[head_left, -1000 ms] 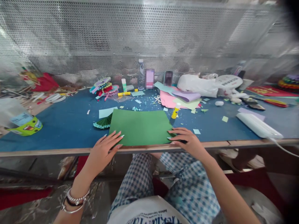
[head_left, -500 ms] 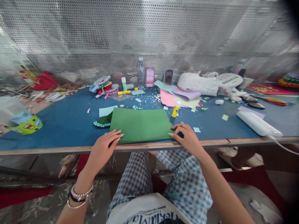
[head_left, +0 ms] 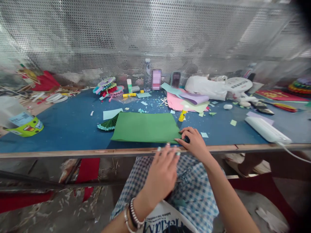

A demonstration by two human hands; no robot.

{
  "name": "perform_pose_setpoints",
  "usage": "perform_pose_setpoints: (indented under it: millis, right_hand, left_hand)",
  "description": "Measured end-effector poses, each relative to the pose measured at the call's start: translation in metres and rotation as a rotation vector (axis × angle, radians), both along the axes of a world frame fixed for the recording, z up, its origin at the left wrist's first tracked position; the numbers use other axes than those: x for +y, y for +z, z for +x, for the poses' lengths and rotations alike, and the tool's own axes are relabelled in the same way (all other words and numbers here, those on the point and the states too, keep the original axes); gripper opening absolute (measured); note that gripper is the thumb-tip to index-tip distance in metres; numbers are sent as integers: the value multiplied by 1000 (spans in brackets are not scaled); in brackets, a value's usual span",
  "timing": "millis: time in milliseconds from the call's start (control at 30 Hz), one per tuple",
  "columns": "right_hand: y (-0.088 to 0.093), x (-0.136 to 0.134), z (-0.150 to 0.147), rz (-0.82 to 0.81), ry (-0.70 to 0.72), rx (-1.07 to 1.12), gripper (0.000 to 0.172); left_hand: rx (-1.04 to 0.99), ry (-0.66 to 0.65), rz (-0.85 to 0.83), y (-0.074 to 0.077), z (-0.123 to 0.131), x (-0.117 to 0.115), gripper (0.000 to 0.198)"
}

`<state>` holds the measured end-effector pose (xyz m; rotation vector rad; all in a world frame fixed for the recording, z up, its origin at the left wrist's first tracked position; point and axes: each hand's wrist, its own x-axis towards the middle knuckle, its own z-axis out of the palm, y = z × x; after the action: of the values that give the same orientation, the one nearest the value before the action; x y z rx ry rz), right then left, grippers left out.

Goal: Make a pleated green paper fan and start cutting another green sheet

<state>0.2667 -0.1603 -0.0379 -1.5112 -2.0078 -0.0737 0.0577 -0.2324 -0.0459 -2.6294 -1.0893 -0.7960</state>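
A green sheet of paper lies on the blue table near its front edge, its lower left corner slightly raised. My right hand pinches the sheet's lower right corner between thumb and fingers. Below the table's front edge, over my lap, my left hand is off the paper, with its fingers stretched out and nothing in it. A folded dark green fan with light blue trim sits at the sheet's left side, beside a light blue paper piece. Just past the sheet's right end stands a yellow glue stick.
Pink, purple and pale green papers are piled at the back, near scissors. A water bottle stands behind. On the right lies a white power strip; on the left, a plastic container. Paper scraps are scattered about.
My left hand has let go of the sheet's left end and moved right and down over my lap. The sheet's lower left corner has spread outward. My right hand has stayed at its corner.
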Motion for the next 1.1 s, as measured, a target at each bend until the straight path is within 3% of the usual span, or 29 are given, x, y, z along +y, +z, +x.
perform_pose_setpoints:
  millis: [67,167,300,433,600,800,1100]
  right_hand:
    - [0,1,1,-1,11,1,28]
    - [0,1,2,-20,18,-11,25]
    - [-1,1,2,-15,-7,-25,21]
    - [-1,1,1,-15,-2,-1,23]
    - [1,1,1,-24,11,27,28]
    - [2,0,1,-59,-4,48,28]
    - [1,0,1,-102,-16,79,29]
  left_hand:
    - [82,-96,4,-5,23,1,45]
    - [114,-90,21,-8,34,11,51]
    - [124,-25,24,-7,23,22,53]
    - [189,-40,37,-6,10,22,50]
    - [129,17,32,-7,-3,21,47]
    - [71,29,1,-4,-31,25,42]
    - [28,145,-26,1,-107,38,40]
